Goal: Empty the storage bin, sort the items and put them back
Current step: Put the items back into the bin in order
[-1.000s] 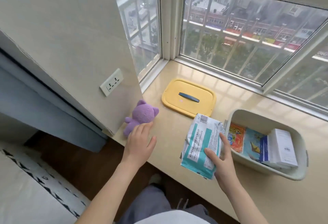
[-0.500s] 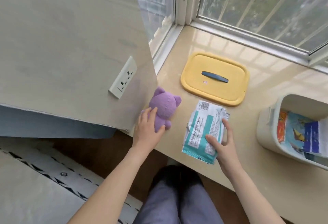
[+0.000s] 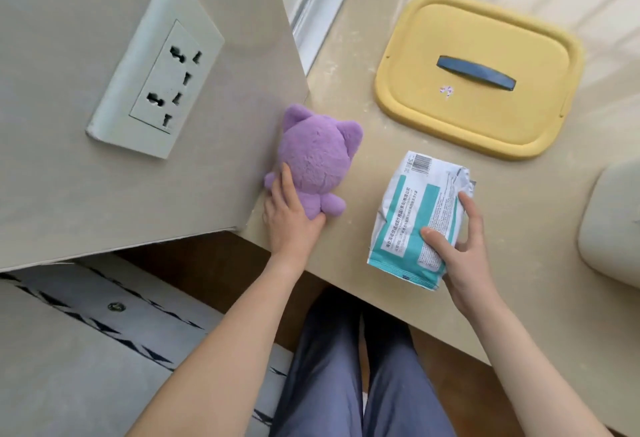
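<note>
Yellow lid (image 3: 478,73) is taken as landmark: it is laid flat on the beige sill (image 3: 519,229), dark blue handle (image 3: 476,74) up, off the bin. Storage bin (image 3: 609,225) is seen only as a pale rounded corner at the right frame edge, right of and nearer than the lid; contents can't be told from this view. Purple plush toy (image 3: 317,159) is stood left of and nearer than the lid, back to camera, pressed against the wall panel (image 3: 104,194) carrying the wall socket (image 3: 157,66). Left hand (image 3: 289,218) is wrapped around the plush's lower left side, fingers partly curled behind its arm and body, thumb under the foot; the toy is gripped loosely, hand roughly half closed. White-and-teal packet (image 3: 415,215) is located directly nearer than the lid, between plush and bin, barcode end pointed toward the lid, top crumpled. Right hand (image 3: 460,246) is clamped on the packet's lower right corner: thumb on the printed face, fingers along the right edge and underneath. Whether the packet is resting on the sill or lifted slightly can't be told. Grey-blue trousers (image 3: 363,384) are visible below the sill edge, well nearer than the lid.
</note>
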A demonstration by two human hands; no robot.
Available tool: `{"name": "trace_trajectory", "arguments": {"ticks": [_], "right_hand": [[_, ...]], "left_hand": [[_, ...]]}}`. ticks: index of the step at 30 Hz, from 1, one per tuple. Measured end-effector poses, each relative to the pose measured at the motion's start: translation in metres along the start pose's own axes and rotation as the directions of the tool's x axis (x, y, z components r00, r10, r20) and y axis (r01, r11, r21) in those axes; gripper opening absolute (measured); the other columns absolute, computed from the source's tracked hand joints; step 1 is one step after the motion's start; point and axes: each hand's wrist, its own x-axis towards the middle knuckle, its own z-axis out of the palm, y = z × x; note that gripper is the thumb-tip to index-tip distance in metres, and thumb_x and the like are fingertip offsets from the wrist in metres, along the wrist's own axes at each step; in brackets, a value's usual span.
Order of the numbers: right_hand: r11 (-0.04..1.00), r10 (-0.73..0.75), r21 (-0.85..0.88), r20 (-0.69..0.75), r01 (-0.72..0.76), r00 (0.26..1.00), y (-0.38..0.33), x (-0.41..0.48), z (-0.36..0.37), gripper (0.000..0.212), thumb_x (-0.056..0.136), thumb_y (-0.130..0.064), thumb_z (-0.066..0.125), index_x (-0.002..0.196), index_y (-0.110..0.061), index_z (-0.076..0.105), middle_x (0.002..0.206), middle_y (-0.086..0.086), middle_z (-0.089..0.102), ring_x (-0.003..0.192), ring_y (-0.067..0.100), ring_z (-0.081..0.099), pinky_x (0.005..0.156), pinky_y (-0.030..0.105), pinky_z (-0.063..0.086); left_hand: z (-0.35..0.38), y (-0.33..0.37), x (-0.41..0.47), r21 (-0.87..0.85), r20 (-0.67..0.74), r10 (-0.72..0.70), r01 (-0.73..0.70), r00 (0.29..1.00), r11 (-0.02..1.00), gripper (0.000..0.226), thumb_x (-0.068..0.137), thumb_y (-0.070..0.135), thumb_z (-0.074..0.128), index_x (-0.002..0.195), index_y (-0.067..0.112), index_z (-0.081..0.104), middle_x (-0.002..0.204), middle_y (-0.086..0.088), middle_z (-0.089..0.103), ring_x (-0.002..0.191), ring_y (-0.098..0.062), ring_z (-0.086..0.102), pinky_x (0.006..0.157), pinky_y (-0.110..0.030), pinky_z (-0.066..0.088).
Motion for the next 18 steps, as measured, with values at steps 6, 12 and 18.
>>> {"name": "trace_trajectory", "arguments": {"ticks": [6, 12, 18], "right_hand": [[0.999, 0.024, 0.045, 0.004, -0.024, 1.0, -0.008, -0.015, -0.003, 0.074, 0.088, -0.004, 0.068, 0.138, -0.049, 0.037, 0.127, 0.0, 0.067, 0.107, 0.03, 0.069, 0.085, 0.049, 0.056], [0.996, -0.017, 0.093, -0.005, 0.018, 1.0, -0.041, -0.063, -0.013, 0.074, 0.087, -0.003, 0.067, 0.138, -0.049, 0.039, 0.13, 0.003, 0.065, 0.108, 0.033, 0.067, 0.082, 0.047, 0.058], [0.972, -0.128, 0.19, -0.052, 0.135, 0.99, -0.084, -0.126, -0.035, 0.075, 0.087, 0.0, 0.066, 0.14, -0.046, 0.039, 0.13, 0.004, 0.065, 0.109, 0.031, 0.067, 0.076, 0.04, 0.06]], "left_hand": [[-0.032, 0.011, 0.001, -0.085, 0.062, -0.018, 0.023, 0.998, 0.996, 0.063, 0.067, 0.049, 0.063, 0.124, 0.027, 0.048, 0.118, 0.002, 0.055, 0.106, -0.026, 0.053, 0.091, -0.044, 0.047], [-0.09, 0.041, -0.041, -0.159, -0.032, 0.168, -0.171, 0.985, 0.972, 0.063, 0.066, 0.042, 0.073, 0.122, 0.022, 0.052, 0.119, 0.002, 0.058, 0.102, -0.026, 0.056, 0.086, -0.042, 0.048], [-0.155, 0.089, -0.07, -0.194, -0.12, 0.319, -0.338, 0.94, 0.921, 0.069, 0.061, 0.046, 0.069, 0.123, 0.017, 0.056, 0.12, 0.0, 0.061, 0.105, -0.028, 0.058, 0.089, -0.039, 0.046]]}}
